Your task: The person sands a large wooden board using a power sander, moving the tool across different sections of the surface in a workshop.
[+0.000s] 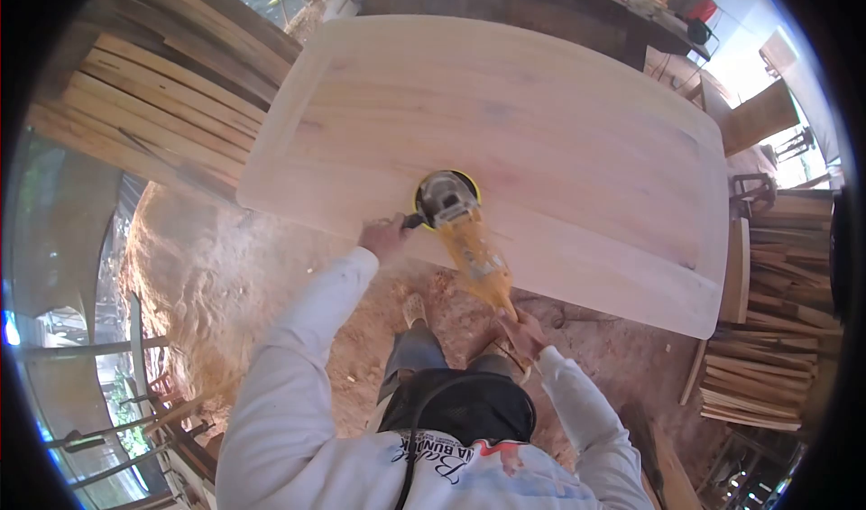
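Observation:
A yellow angle grinder (476, 253) with a round sanding disc rests head-first on a large wooden tabletop (541, 122), near its front edge. My left hand (386, 238) is wrapped round the black side handle at the left of the grinder's head. At the tool's rear end, my right hand (523, 333) grips the narrow yellow body. The disc's yellow rim shows around the metal head; its underside is hidden against the wood. Faint reddish and grey patches mark the pale tabletop, which has rounded corners.
Long planks (162, 104) lie stacked at the left, beside the tabletop. Several piles of cut wood (758, 375) stand at the right. A big heap of sawdust (194, 275) rises at the left, and dust covers the ground. A dark bench (577, 14) holds items at the back.

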Demonstrator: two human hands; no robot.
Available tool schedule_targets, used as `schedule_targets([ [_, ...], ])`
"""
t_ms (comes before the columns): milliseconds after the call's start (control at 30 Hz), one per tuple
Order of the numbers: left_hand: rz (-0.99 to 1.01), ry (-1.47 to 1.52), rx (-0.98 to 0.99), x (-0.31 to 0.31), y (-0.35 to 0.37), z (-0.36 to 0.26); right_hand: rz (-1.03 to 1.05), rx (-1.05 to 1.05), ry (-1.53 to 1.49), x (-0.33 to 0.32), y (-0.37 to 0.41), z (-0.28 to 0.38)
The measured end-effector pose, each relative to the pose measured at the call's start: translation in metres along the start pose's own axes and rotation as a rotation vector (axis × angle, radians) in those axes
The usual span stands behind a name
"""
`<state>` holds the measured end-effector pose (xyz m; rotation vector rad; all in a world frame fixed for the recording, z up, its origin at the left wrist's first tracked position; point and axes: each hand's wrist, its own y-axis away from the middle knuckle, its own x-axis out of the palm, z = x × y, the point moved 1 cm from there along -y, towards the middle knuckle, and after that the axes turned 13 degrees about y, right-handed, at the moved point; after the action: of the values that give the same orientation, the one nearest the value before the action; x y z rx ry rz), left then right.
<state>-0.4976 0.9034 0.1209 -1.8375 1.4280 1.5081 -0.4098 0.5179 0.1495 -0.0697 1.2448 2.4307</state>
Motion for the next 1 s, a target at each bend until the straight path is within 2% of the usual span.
schedule_targets([
  [67,-0.008,-0.036,0.063,0.034,-0.014,-0.034,-0.115,-0.065,0.019,-0.008,0.011,-0.053],
  [133,0.059,0.096,0.177,0.051,-0.023,-0.091,-0.134,0.051,-0.201,-0.019,0.031,-0.106],
  [200,-0.013,0.136,0.276,0.095,-0.035,-0.138,-0.198,0.106,-0.316,-0.037,0.056,-0.152],
  [267,0.044,0.117,0.334,0.083,-0.031,-0.193,-0.222,0.157,-0.342,-0.054,0.078,-0.171],
  [367,0.028,0.130,0.345,0.090,-0.033,-0.213,-0.256,0.183,-0.331,-0.065,0.080,-0.191],
  [433,0.049,0.156,0.286,0.077,-0.035,-0.207,-0.238,0.165,-0.322,-0.062,0.077,-0.185],
  [500,0.072,0.168,0.193,0.060,-0.040,-0.180,-0.195,0.122,-0.323,-0.056,0.059,-0.151],
  [600,0.076,0.164,0.019,0.033,-0.044,-0.099,-0.172,0.097,-0.174,-0.030,0.007,-0.102],
  [667,0.024,0.163,-0.077,-0.001,-0.041,-0.018,-0.095,0.005,-0.014,-0.004,-0.022,-0.005],
  [733,-0.039,0.152,-0.145,-0.030,-0.031,0.048,0.002,0.028,-0.007,0.017,-0.044,0.058],
  [767,-0.079,0.135,-0.167,-0.044,-0.028,0.074,-0.015,-0.018,0.074,0.029,-0.061,0.081],
  [833,-0.065,0.059,-0.266,-0.068,-0.027,0.130,0.026,-0.082,0.162,0.061,-0.104,0.114],
  [900,-0.066,0.096,-0.286,-0.085,-0.028,0.187,0.073,-0.113,0.218,0.092,-0.140,0.144],
  [1000,-0.084,0.081,-0.381,-0.113,-0.029,0.240,0.120,-0.163,0.251,0.123,-0.166,0.198],
])
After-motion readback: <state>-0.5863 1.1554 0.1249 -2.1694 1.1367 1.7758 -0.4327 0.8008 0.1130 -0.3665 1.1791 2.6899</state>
